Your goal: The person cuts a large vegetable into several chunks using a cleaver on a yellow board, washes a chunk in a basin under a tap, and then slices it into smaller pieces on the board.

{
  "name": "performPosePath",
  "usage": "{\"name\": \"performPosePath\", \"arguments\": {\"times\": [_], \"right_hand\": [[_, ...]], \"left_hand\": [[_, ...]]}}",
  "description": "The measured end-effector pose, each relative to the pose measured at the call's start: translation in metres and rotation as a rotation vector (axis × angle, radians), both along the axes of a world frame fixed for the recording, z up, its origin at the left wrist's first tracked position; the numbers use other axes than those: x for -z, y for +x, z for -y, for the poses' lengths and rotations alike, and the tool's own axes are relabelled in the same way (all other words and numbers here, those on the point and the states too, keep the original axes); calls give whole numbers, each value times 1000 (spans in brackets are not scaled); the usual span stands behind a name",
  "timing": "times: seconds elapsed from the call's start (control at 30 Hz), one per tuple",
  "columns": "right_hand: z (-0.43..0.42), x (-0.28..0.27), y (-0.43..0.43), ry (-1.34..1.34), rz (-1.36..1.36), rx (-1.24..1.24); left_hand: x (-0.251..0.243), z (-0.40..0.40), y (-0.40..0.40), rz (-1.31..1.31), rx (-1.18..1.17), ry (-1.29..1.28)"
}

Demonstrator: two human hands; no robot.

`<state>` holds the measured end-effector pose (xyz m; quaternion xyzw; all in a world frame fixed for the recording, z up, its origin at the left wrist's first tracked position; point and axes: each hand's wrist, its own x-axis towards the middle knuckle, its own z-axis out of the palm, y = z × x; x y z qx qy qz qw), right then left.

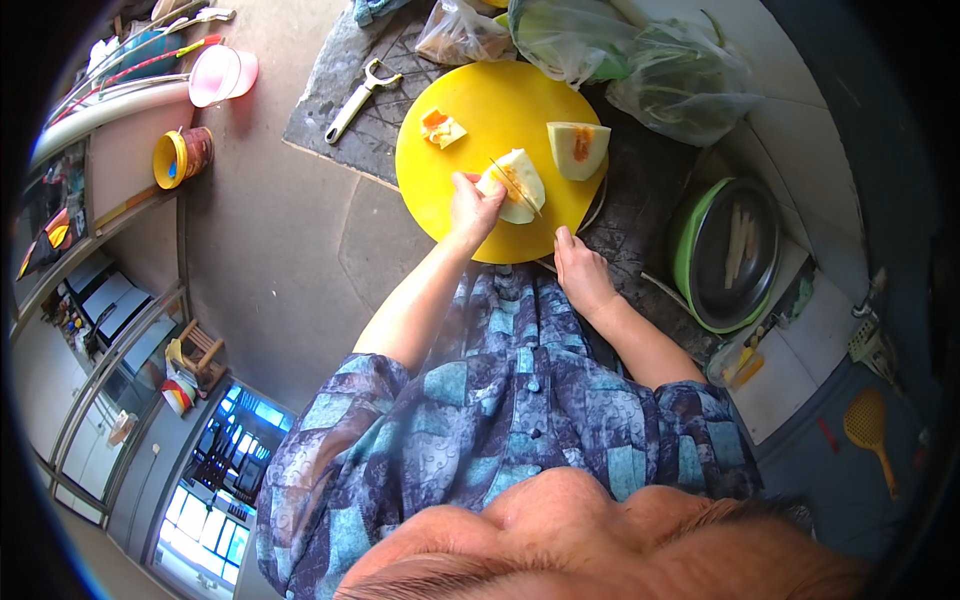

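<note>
A round yellow cutting board (480, 97) lies before me. My left hand (478, 206) grips the left side of a pale peeled piece of melon or squash (526, 176) with an orange core. The thin blade of a knife (516, 187) stands across this piece, seen nearly edge-on. My right hand (581, 270) is closed at the near end of the knife; the handle is hidden in its fingers. Another pale piece with an orange core (579, 152) rests at the board's right side. Orange and pale scraps (442, 129) lie at its upper left.
Left of the board lies a white-handled peeler (354, 109). Plastic bags of produce (679, 82) stand beyond the board. A dark bowl (739, 255) holding pale sticks sits in a green basin (686, 240) at right. A pink bucket (214, 75) and yellow bucket (171, 159) stand far left.
</note>
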<state>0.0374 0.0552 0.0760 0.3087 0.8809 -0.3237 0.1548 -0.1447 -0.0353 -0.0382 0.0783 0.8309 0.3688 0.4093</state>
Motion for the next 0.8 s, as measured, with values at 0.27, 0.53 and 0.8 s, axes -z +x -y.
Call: {"name": "performPosePath", "arguments": {"times": [0.27,0.53,0.8], "right_hand": [[3,-3,-1,-12,58,-1],[2,58,-21,-6,-38,51],[-19,48,-10,-135,-234,192]], "left_hand": [[7,4,0,-26,10,42],[12,16,-1,49,-13,174],[-33,47,-38,356,-49,271]]}}
